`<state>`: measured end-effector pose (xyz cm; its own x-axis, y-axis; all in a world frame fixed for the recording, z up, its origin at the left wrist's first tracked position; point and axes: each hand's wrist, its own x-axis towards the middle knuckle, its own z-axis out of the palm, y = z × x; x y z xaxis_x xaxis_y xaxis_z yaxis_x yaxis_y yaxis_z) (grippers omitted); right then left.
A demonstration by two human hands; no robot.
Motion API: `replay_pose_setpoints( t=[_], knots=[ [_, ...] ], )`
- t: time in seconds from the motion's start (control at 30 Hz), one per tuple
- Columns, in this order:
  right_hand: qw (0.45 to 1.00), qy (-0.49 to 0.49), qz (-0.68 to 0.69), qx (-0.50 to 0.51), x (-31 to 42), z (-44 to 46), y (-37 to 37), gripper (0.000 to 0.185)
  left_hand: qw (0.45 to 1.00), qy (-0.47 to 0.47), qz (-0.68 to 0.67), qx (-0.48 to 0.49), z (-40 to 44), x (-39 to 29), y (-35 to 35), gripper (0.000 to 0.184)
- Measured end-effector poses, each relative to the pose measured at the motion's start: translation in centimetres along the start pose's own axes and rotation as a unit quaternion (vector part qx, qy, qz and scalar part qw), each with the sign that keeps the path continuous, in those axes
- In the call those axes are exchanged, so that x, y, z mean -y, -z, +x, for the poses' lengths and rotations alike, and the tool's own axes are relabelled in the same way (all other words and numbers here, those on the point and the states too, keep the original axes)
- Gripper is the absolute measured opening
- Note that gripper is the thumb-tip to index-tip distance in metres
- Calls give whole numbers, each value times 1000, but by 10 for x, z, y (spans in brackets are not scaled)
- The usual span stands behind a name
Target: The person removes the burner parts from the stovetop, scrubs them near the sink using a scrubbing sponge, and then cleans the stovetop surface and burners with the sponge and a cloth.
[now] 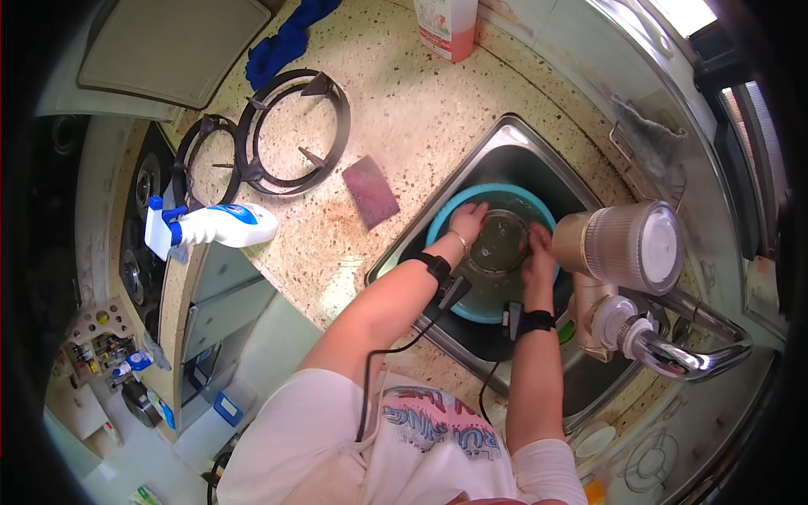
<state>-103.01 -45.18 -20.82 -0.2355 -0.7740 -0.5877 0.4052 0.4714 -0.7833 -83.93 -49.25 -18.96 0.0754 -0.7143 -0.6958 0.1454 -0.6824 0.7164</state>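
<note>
A teal basin (505, 187) of cloudy water stands in the metal sink (510, 126). Inside it, a round, see-through piece with a ridged rim, like a glass lid or dish (498, 244), lies between my hands. My left hand (469, 222) closes on its upper left edge, fingers bent. Along the right edge curls my right hand (539, 254), partly lowered into the basin. Whether the piece rests on the bottom is hard to see. Both wrists carry black straps with small cabled devices.
A faucet with a cylindrical filter (631, 244) juts over the sink's right side. On the counter are a reddish scouring pad (370, 192), black stove grates (341, 135), a white spray bottle (227, 225), a blue cloth (282, 50) and a bottle of pink liquid (448, 29).
</note>
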Motion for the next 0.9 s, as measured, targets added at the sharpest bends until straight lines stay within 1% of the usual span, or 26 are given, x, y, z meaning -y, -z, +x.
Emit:
replay_pose_setpoints(
  t=[0.03,0.07,0.1,0.13,0.17,0.2,0.23,0.3,0.4,0.43,0.5,0.53,0.57,0.6,0.63,0.67,0.7,0.73,0.77,0.8,0.83,0.87,0.9],
  knots=[
    [999,1,41,28,18,-14,-6,28,1000,-2,-26,15,-23,-29,0,37],
    [995,-9,69,77,31,-24,-8,28,998,-5,-55,29,-37,-46,1,41],
    [987,-20,97,125,46,-34,-9,27,997,8,-72,23,-47,-56,4,43],
    [986,9,75,148,60,-54,-18,27,996,22,-89,17,-55,-62,7,45],
    [984,-4,72,163,59,-55,-16,26,994,34,-107,10,-59,-65,12,47],
    [981,-18,70,180,54,-54,-15,24,990,76,-119,25,-59,-62,19,49],
    [978,-33,67,196,48,-53,-13,23,985,95,-141,10,-61,-56,19,50],
    [988,-56,66,129,24,-42,-16,23,975,127,-181,-19,-62,-50,13,51],
    [995,-74,52,34,-8,-24,-20,22,974,129,-176,-52,-33,-6,1,50],
    [996,-76,46,3,-16,-17,-21,22,975,106,-183,-66,-23,5,-2,49],
    [996,-86,-1,-8,-32,-4,-12,28,973,68,-200,-95,-5,35,-7,47],
    [996,-88,-26,-12,-32,3,-10,31,991,56,-42,-115,16,60,-1,35],
    [989,-95,-112,-11,-28,4,-11,33,991,38,109,-63,26,68,-3,32],
    [975,-101,-197,-7,-24,1,-12,36,966,20,257,-14,31,74,-5,31],
    [955,-103,-279,-2,-21,-2,-12,38,916,2,399,32,35,75,-6,31],
    [897,-23,-441,8,-58,24,19,39,843,-13,532,75,38,74,-7,33],
    [808,63,-585,16,-95,53,47,41,749,-24,653,114,40,71,-4,36],
    [856,37,-515,20,-95,51,43,40,633,-30,758,152,40,70,2,40],
    [897,6,-442,25,-92,42,40,38,724,13,681,109,13,41,6,35],
    [929,-28,-368,28,-83,30,36,38,608,-121,765,173,74,111,-11,32],
    [954,-62,-291,31,-72,21,30,38,841,-96,531,45,35,78,-9,23],
    [972,-95,-211,31,-60,15,23,38,967,-67,229,-86,-7,42,-14,19],
    [984,-93,-135,68,-41,0,13,41,959,-174,204,-92,-33,24,-17,19]
  ],
)
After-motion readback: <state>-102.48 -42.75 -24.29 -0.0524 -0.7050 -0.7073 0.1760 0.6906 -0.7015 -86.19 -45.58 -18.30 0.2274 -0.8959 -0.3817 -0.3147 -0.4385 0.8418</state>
